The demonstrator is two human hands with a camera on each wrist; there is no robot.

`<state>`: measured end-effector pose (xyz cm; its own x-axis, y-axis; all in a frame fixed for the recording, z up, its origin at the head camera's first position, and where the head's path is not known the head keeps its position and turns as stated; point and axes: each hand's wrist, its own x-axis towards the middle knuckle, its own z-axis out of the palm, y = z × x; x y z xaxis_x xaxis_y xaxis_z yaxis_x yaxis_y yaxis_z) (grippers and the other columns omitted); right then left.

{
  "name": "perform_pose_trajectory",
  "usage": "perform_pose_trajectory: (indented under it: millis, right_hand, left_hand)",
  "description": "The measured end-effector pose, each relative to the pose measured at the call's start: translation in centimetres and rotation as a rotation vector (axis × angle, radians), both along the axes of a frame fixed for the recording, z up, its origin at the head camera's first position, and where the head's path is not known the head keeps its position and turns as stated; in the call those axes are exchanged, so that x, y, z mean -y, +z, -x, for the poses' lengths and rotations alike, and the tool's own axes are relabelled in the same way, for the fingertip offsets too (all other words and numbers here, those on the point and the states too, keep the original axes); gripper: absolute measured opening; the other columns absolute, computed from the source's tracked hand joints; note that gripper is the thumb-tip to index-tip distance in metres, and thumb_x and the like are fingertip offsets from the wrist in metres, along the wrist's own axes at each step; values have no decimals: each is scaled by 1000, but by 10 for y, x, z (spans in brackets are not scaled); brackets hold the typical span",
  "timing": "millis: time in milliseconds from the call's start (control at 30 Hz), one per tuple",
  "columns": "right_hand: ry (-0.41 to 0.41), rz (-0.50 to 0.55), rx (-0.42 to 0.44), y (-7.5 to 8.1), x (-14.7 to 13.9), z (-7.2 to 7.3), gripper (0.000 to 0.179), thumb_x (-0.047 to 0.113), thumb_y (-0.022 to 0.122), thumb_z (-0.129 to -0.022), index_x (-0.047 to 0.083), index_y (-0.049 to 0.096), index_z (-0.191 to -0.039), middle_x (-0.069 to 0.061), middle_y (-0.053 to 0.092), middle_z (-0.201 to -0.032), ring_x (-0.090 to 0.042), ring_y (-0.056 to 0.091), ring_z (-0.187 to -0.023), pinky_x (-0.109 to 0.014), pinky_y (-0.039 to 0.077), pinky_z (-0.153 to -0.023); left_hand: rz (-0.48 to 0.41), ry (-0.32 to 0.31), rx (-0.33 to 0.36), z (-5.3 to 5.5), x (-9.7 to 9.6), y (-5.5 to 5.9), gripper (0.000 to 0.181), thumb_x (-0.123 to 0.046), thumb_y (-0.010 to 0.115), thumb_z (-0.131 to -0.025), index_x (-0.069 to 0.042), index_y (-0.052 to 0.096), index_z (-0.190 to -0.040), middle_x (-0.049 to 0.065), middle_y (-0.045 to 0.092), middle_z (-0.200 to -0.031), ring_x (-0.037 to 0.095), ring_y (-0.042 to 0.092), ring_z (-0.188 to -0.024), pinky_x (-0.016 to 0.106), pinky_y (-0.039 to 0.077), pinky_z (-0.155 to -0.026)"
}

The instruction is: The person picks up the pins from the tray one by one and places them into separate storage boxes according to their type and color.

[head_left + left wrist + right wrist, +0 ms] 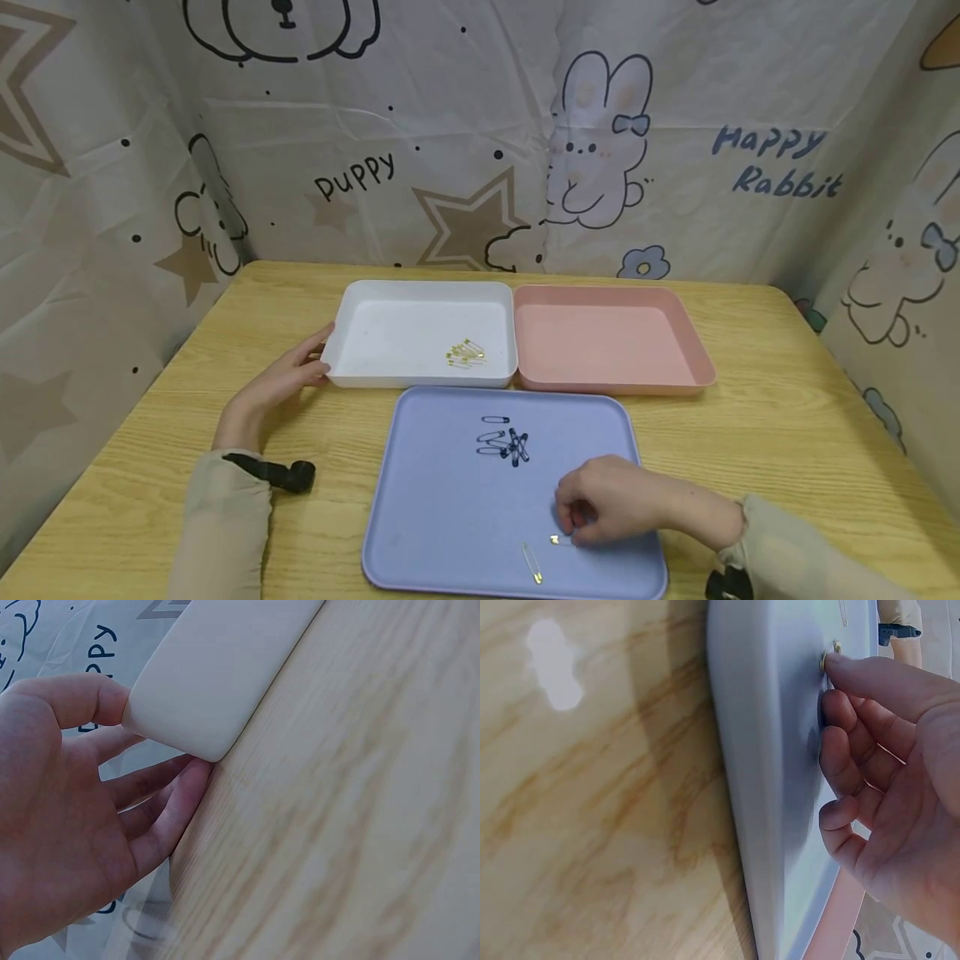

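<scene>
My left hand rests against the left end of a white tray, its fingertips touching the wall and lower edge in the left wrist view. Over the right part of a blue tray, my right hand pinches a gold safety pin; its head shows beside the thumb, the rest partly covered. Another gold safety pin lies near the blue tray's front edge. Several black safety pins form a loose cluster toward the back of that tray. Inside the white tray are several gold safety pins.
A pink tray stands right of the white one, the two side by side behind the blue tray. All three sit on a wooden table. Patterned cloth hangs behind the table and along its sides.
</scene>
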<state>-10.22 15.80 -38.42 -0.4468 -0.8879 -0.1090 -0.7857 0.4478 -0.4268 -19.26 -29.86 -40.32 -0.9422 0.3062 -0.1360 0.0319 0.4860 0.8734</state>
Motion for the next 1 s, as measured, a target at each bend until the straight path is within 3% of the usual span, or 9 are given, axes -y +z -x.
perform_pose_trajectory:
  millis: [133,433,733,900,1000]
  right_hand:
    - [-5,11,-11,0,0,0,16,19,69,-71,29,57,-69,22,46,-62,10,38,-56,-10,32,-55]
    - [-25,-38,17,1,1,-1,18,30,73,-69,30,56,-70,23,47,-64,9,40,-57,-12,32,-56]
    - [-10,-10,-36,2,6,2,12,22,68,-75,29,58,-71,23,46,-64,8,39,-56,-12,33,-56]
    - [-8,-25,-55,4,11,4,11,22,66,-77,28,57,-72,23,44,-63,6,38,-55,-13,34,-57]
    - [-6,-23,-73,5,13,6,13,22,64,-78,28,55,-71,22,42,-61,6,37,-54,-14,33,-56]
  left_hand:
    - [-4,-2,1,0,0,1,67,-9,43,-93,-14,4,-147,29,19,-142,38,38,-116,42,40,-90]
    - [-18,-7,-1,0,1,0,67,-10,43,-93,-13,4,-147,29,21,-140,37,39,-115,33,43,-86]
    - [-25,-7,-5,1,3,-3,67,-10,43,-93,-13,4,-147,29,22,-140,36,38,-115,35,43,-87]
    - [-48,-33,-56,0,3,-4,66,-16,45,-92,-15,8,-147,27,26,-136,28,42,-110,31,43,-84]
    - [-55,-29,-50,-1,2,-3,66,-16,44,-92,-16,8,-147,27,26,-137,28,43,-109,30,43,-84]
